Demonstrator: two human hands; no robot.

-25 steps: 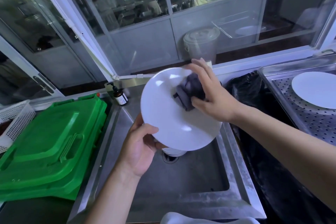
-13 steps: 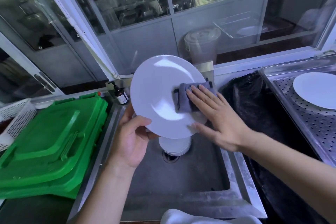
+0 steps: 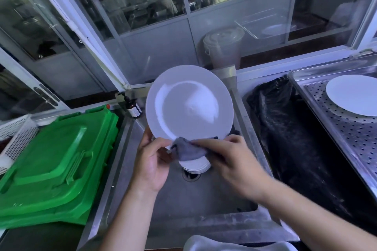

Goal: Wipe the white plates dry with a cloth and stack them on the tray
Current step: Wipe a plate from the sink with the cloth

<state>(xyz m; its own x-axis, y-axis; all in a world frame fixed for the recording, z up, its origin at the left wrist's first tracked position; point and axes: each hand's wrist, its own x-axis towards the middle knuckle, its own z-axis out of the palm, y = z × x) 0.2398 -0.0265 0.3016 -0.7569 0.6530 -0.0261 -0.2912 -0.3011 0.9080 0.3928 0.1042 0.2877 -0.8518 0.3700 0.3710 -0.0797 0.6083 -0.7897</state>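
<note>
A white plate [image 3: 188, 104] stands nearly upright over the steel sink [image 3: 204, 199], its face toward me. My left hand [image 3: 152, 164] grips its lower left rim. My right hand [image 3: 232, 162] holds a grey cloth [image 3: 186, 149] against the plate's bottom edge. Below, a stack of white plates [image 3: 195, 166] sits in the sink over the drain, partly hidden by the cloth. At the far right, one white plate [image 3: 353, 98] lies on the perforated steel tray [image 3: 346, 134].
A green plastic lid [image 3: 53, 159] lies left of the sink, with a white mesh basket [image 3: 16, 138] beyond it. A brown pump bottle [image 3: 132, 107] stands at the sink's back corner. A black bag [image 3: 295, 138] fills the bin between sink and tray.
The plate has tilted more upright. My right hand has slid the cloth from the plate's right middle down to its bottom edge, close to my left hand.
</note>
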